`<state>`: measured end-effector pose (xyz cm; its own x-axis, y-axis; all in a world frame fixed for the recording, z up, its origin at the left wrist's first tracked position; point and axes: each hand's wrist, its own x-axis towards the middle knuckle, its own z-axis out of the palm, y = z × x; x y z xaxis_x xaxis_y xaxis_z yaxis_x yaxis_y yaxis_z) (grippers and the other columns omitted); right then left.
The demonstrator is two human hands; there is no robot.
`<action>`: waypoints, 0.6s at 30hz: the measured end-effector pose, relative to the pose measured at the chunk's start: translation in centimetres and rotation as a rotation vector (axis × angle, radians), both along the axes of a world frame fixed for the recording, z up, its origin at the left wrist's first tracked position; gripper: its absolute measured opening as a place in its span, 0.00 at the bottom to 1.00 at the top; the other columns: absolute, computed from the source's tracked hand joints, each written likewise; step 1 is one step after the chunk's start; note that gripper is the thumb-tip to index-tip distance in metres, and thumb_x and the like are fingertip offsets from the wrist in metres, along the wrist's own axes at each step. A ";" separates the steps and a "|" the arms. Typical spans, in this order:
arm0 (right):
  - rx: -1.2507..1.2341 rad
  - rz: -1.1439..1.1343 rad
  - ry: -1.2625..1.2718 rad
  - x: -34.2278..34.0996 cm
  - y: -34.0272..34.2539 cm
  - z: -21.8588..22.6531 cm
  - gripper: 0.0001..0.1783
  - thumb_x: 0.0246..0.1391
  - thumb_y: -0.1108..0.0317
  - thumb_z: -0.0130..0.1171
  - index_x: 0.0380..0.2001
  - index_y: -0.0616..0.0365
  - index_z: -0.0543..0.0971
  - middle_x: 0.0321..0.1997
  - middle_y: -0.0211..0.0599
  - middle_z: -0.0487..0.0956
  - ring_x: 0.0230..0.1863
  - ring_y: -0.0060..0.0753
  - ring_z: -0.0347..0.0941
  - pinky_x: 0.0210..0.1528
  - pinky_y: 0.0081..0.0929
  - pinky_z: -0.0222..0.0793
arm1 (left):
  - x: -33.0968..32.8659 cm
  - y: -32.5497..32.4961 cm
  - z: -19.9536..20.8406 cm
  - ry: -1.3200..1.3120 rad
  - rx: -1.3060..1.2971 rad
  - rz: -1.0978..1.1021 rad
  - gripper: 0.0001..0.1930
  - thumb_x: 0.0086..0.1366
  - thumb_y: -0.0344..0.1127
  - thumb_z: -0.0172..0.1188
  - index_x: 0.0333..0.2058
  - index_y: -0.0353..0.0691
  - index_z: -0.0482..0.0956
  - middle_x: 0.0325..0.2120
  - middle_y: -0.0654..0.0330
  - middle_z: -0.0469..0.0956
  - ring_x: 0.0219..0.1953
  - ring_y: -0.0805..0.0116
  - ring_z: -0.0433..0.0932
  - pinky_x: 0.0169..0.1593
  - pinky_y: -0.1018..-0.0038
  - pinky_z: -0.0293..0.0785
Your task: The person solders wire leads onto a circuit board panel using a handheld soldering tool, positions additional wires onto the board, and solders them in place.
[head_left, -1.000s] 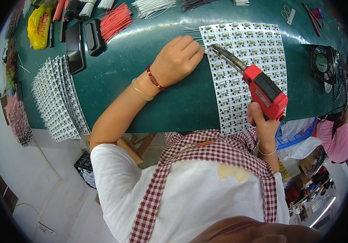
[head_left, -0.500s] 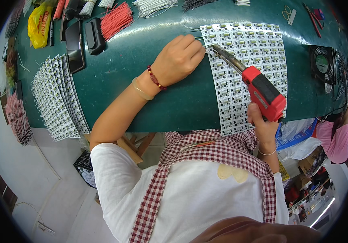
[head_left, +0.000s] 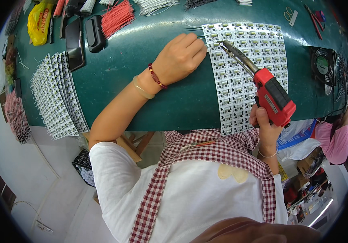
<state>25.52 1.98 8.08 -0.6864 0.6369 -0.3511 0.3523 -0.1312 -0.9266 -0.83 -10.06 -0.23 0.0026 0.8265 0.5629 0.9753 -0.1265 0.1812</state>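
Observation:
In my right hand (head_left: 265, 126) is a red and black soldering gun (head_left: 274, 97), gripped by its handle. Its long metal tip (head_left: 238, 54) slants over the upper left part of a white circuit board panel (head_left: 249, 81), which carries rows of small components. My left hand (head_left: 185, 54) is closed in a pinch at the panel's left edge. A thin wire seems to be in its fingertips, mostly hidden by the fingers. Just above that hand, several thin pale wires (head_left: 194, 28) stick out from the panel's upper left edge.
Overlapping component panels (head_left: 58, 97) lie at the left. Behind them are a dark phone-like device (head_left: 75, 44), a black case (head_left: 95, 34) and a yellow bag (head_left: 40, 24). Red wires (head_left: 117, 18) and white wires (head_left: 155, 6) lie along the back. Pliers (head_left: 315, 23) and a fan (head_left: 323, 62) are at right.
The soldering gun has moved right and slightly down with my right hand, its tip drawing away from my left fingertips. My left hand stays almost in place.

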 end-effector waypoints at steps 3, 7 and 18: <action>-0.064 0.020 0.008 0.0 -0.2 0.2 0.12 0.54 0.64 0.63 0.32 0.63 0.75 0.24 0.30 0.75 0.24 0.19 0.69 0.27 0.19 0.65 | -0.1 0.1 0.1 0.006 0.000 0.006 0.10 0.44 0.24 0.59 0.29 0.34 0.79 0.22 0.61 0.66 0.27 0.66 0.70 0.31 0.73 0.69; 0.036 0.015 0.113 1.0 -1.0 -0.7 0.26 0.57 0.56 0.59 0.48 0.68 0.70 0.21 0.33 0.73 0.17 0.20 0.66 0.18 0.17 0.59 | -0.1 -0.1 0.1 0.031 -0.005 0.042 0.10 0.44 0.25 0.61 0.30 0.38 0.80 0.22 0.64 0.68 0.28 0.67 0.70 0.30 0.74 0.66; -0.039 -0.068 -0.021 1.1 -1.6 -0.9 0.09 0.53 0.68 0.64 0.32 0.62 0.76 0.24 0.29 0.76 0.22 0.17 0.71 0.24 0.19 0.67 | -0.3 -0.1 0.2 0.025 0.001 0.000 0.11 0.44 0.26 0.62 0.30 0.41 0.80 0.22 0.66 0.68 0.27 0.69 0.70 0.29 0.74 0.65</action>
<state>26.65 0.42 7.19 -0.6343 0.6673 -0.3903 0.3609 -0.1908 -0.9129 -1.14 -10.18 0.00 0.0169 0.8259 0.5636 0.9796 -0.1266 0.1561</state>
